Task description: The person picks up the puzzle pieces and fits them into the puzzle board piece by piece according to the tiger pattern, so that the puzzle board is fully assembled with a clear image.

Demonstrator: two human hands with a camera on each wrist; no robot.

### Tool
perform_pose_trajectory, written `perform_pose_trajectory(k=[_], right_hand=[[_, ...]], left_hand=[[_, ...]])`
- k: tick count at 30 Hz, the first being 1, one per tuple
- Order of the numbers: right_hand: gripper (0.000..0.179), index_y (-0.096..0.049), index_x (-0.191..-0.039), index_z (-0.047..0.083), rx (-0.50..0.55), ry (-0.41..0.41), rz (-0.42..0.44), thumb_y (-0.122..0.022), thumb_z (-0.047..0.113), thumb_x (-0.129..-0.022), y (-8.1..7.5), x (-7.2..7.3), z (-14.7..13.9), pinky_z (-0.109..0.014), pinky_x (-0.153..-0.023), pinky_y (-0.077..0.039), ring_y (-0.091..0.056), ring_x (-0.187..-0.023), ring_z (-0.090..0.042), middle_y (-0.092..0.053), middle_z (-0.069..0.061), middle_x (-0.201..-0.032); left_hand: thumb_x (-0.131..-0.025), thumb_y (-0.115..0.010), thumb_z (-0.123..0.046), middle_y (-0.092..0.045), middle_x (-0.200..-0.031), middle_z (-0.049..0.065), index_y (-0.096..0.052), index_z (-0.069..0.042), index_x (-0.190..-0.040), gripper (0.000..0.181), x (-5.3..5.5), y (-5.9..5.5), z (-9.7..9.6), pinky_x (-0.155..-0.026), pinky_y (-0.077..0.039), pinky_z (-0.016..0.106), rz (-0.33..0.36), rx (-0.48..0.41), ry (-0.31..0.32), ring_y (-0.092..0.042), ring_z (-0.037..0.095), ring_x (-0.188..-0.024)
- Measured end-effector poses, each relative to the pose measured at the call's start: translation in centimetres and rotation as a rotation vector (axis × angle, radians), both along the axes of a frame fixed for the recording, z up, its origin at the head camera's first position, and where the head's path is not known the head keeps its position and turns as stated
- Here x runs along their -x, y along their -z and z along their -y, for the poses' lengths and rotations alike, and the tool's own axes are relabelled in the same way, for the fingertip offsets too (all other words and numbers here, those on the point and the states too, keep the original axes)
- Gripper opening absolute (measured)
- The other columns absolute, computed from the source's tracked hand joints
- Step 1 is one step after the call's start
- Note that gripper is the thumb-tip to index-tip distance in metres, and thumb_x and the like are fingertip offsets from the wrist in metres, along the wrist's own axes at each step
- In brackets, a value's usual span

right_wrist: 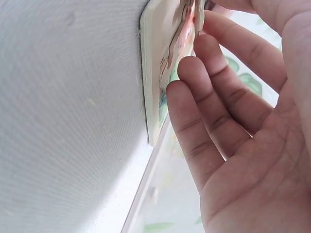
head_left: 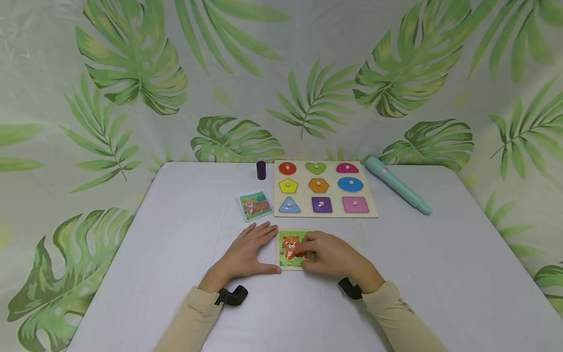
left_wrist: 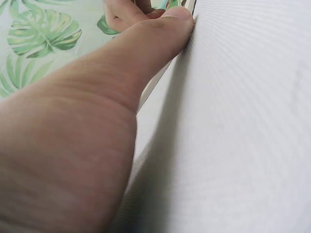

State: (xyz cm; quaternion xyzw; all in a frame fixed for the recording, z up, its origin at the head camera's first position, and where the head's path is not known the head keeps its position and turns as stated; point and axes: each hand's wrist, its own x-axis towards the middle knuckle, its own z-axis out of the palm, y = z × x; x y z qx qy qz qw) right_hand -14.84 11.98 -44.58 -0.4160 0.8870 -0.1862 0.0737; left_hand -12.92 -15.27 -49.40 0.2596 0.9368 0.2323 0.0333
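A small wooden jigsaw puzzle (head_left: 288,261) with a tiger picture lies flat in front of the person. The left hand (head_left: 251,252) rests along its left side, fingers straight, the thumb against the near left corner. Over the puzzle's right part, the right hand (head_left: 327,254) pinches a puzzle piece (right_wrist: 199,18) between thumb and index finger; the other fingers are loosely bent. Most of that piece is hidden, and so is the right side of the puzzle. In the left wrist view, the left thumb (left_wrist: 177,19) touches the board's edge.
Behind the puzzle lies a wooden shape board (head_left: 325,215) with knobbed pieces. A tiger picture card (head_left: 255,205) is to its left, with a dark purple cylinder (head_left: 261,170) farther back. A mint-green stick-like object (head_left: 398,186) lies at the right. A leaf-patterned cloth hangs behind.
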Motion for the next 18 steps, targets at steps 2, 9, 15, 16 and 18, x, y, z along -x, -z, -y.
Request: perform_pose_trajectory(k=[2, 9, 15, 16, 18], right_hand=[[0.026, -0.080, -0.111, 0.021, -0.004, -0.001, -0.001, -0.077, 0.020, -0.086, 0.09, 0.03, -0.01, -0.021, -0.073, -0.053, -0.053, -0.084, -0.006, -0.064, 0.008, -0.097], [0.026, -0.080, -0.112, 0.021, -0.006, -0.002, 0.002, -0.077, 0.020, -0.086, 0.30, 0.19, 0.00, -0.021, -0.074, -0.053, -0.054, -0.086, -0.005, -0.064, 0.009, -0.098], [0.026, -0.080, -0.113, 0.022, -0.011, 0.003, 0.005, -0.077, 0.020, -0.087, 0.44, 0.23, 0.00, -0.021, -0.072, -0.053, -0.053, -0.085, -0.005, -0.064, 0.010, -0.097], [0.026, -0.080, -0.113, 0.022, -0.012, 0.005, 0.005, -0.077, 0.020, -0.087, 0.47, 0.23, 0.00, -0.020, -0.072, -0.053, -0.053, -0.084, -0.005, -0.064, 0.010, -0.097], [0.026, -0.080, -0.113, 0.022, -0.015, 0.009, 0.006, -0.077, 0.020, -0.087, 0.52, 0.22, 0.01, -0.020, -0.072, -0.052, -0.053, -0.084, -0.005, -0.064, 0.010, -0.097]], left_hand=[[-0.080, -0.075, -0.070, -0.038, -0.166, 0.001, -0.039, -0.012, -0.160, 0.105, 0.02, 0.00, 0.00, -0.132, -0.011, 0.045, 0.001, -0.002, 0.000, -0.024, 0.021, -0.158], [-0.080, -0.075, -0.071, -0.039, -0.166, 0.000, -0.039, -0.012, -0.160, 0.105, 0.02, 0.00, 0.03, -0.132, -0.011, 0.045, -0.001, 0.000, 0.000, -0.024, 0.021, -0.158], [-0.080, -0.074, -0.071, -0.038, -0.166, 0.000, -0.039, -0.013, -0.160, 0.105, 0.05, 0.10, 0.05, -0.132, -0.011, 0.045, 0.001, 0.003, 0.001, -0.023, 0.020, -0.158], [-0.080, -0.074, -0.071, -0.038, -0.166, 0.000, -0.038, -0.013, -0.160, 0.105, 0.06, 0.12, 0.04, -0.132, -0.011, 0.045, 0.002, 0.005, 0.001, -0.023, 0.020, -0.158], [-0.080, -0.074, -0.072, -0.038, -0.166, 0.000, -0.038, -0.013, -0.160, 0.105, 0.07, 0.11, 0.03, -0.132, -0.010, 0.045, 0.004, 0.008, -0.001, -0.023, 0.020, -0.158]])
